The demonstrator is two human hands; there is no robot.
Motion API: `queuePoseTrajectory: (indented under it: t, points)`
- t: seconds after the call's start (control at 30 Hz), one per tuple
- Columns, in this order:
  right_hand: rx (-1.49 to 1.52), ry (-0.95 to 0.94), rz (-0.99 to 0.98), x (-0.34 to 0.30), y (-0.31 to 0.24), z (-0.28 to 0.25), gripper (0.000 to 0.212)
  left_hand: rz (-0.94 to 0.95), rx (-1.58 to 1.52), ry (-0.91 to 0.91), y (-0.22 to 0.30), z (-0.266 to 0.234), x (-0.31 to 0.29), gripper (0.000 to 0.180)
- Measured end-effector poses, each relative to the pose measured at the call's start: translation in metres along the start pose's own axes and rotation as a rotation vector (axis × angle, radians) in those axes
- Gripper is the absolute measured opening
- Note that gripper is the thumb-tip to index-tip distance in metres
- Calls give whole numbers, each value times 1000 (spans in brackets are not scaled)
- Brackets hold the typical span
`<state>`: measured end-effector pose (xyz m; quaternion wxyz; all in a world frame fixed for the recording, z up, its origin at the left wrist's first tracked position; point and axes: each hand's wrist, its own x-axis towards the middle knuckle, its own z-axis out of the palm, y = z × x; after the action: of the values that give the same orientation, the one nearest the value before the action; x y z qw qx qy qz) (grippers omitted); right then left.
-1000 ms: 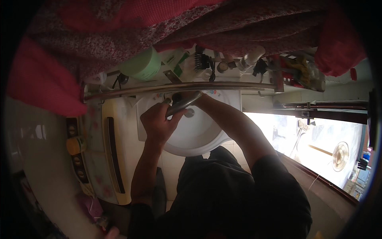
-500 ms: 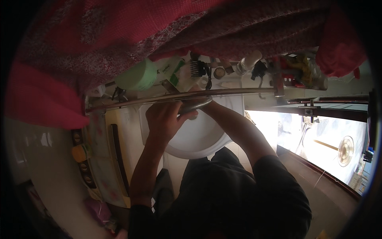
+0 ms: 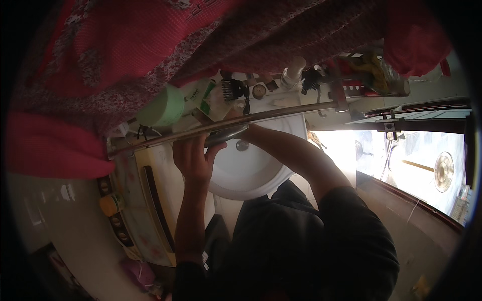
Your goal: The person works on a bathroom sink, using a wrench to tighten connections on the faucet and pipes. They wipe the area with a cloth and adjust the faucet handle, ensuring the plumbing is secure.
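My left hand (image 3: 193, 158) is closed on a shiny grey metal thing with a rounded edge (image 3: 228, 134), its thumb along the near side. They are above the left part of a white washbasin (image 3: 246, 173), whose round drain (image 3: 242, 145) shows just right of the thumb. From the right my forearm reaches over the basin to the far side of the metal thing. My right hand (image 3: 236, 114) is mostly hidden behind a metal rail (image 3: 281, 113) and the metal thing, so its fingers cannot be made out.
Beyond the rail, a shelf holds a pale green tub (image 3: 163, 106), a black hair clipper comb (image 3: 232, 89), a round watch-like dial (image 3: 259, 91) and a clear bottle (image 3: 293, 72). Pink cloths (image 3: 145, 45) hang above. At left stands a washing machine (image 3: 145, 200); a bright window (image 3: 411, 155) lies right.
Both hands and the metal thing have shifted left over the basin, and the drain shows more fully. The left hand keeps its hold. The whole view has turned slightly.
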<state>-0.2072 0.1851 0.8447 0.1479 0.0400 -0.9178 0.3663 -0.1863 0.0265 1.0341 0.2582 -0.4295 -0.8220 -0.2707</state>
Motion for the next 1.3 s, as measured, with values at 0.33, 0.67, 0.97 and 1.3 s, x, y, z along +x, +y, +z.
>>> queuePoseTrajectory:
  t: [0.33,0.67,0.97,1.3]
  points:
    - [-90,23,16,8,-9,13,48,-35,80,71,-26,10,-22,63]
    - [144,38,-42,-15,-11,-38,38,122,-144,-67,31,4,-2,55]
    - [444,-239,158,-35,18,-56,44,132,-337,-166,77,39,-4,46]
    - [268,88,-162,-18,40,-23,44,-27,-193,-129,49,27,-15,42]
